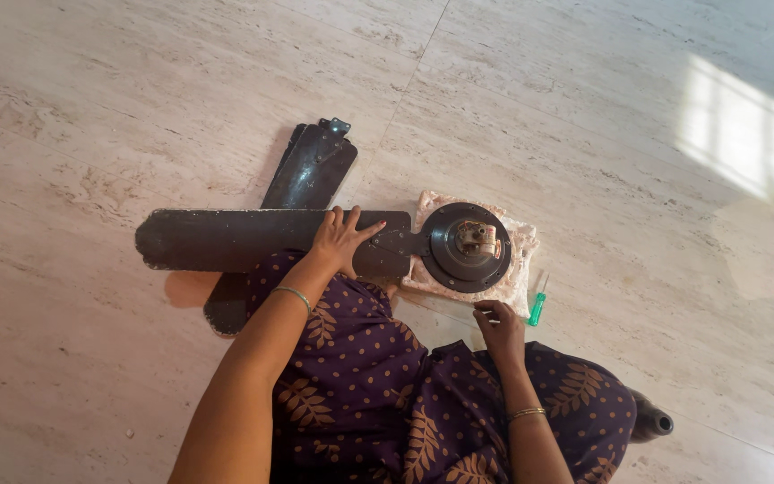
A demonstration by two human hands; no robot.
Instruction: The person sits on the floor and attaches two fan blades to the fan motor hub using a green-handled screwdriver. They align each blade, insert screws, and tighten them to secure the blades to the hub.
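Note:
A dark ceiling fan motor point(468, 246) lies on a pale cloth point(520, 273) on the marble floor. One dark fan blade point(226, 239) runs left from the motor. My left hand point(340, 238) lies flat on that blade near its bracket, fingers spread. Under it a second loose blade point(308, 170) lies slanted, with its metal bracket at the far end. My right hand point(497, 328) hovers just below the cloth's near edge with fingers curled; whether it holds something small I cannot tell. A green-handled screwdriver point(538, 303) lies on the floor just right of that hand.
I sit on the floor in a purple dress with tan leaf and dot print point(405, 394). A dark cylindrical part point(651, 421) lies by my right knee. A bright sunlight patch point(745, 134) falls on the tiles at the far right.

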